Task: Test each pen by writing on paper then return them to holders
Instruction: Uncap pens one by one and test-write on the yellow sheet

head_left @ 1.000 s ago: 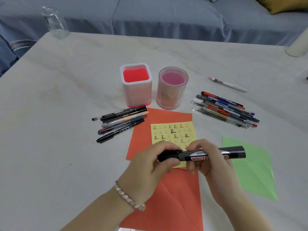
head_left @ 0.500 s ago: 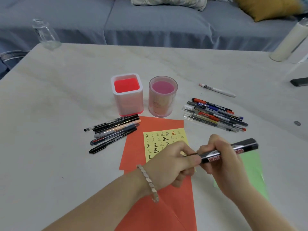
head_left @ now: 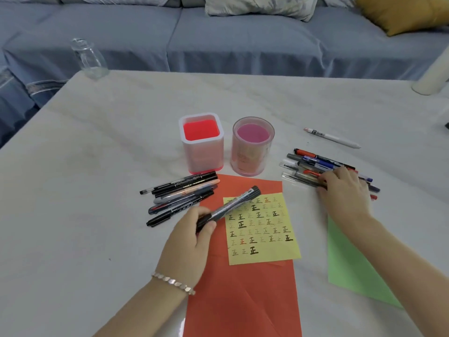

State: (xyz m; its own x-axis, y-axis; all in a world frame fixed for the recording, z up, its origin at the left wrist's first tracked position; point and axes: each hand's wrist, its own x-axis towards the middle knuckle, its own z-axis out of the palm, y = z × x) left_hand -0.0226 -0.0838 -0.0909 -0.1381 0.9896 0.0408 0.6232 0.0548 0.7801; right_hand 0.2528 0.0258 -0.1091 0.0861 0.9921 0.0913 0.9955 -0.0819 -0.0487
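Observation:
My left hand [head_left: 192, 235] grips a thick black whiteboard marker [head_left: 234, 205] by one end, slanting over the yellow note [head_left: 261, 229] covered in written characters. The note lies on an orange sheet [head_left: 243, 288]. My right hand [head_left: 342, 190] rests on the pile of pens at the right [head_left: 313, 164], fingers curled over a pen in it; whether it grips one I cannot tell. Another group of pens [head_left: 182, 194] lies left of the orange sheet. A square red holder [head_left: 201, 142] and a round pink holder [head_left: 252, 147] stand behind, both without pens.
A lone white pen [head_left: 332, 138] lies at the back right. A green sheet [head_left: 352, 268] lies under my right forearm. A glass jar [head_left: 88, 59] stands at the far left corner, a white cylinder [head_left: 432, 76] at the far right. A blue sofa is behind the table.
Earlier both hands held the marker. Now my left hand alone holds it, and my right hand has let go and moved right onto the pile of pens.

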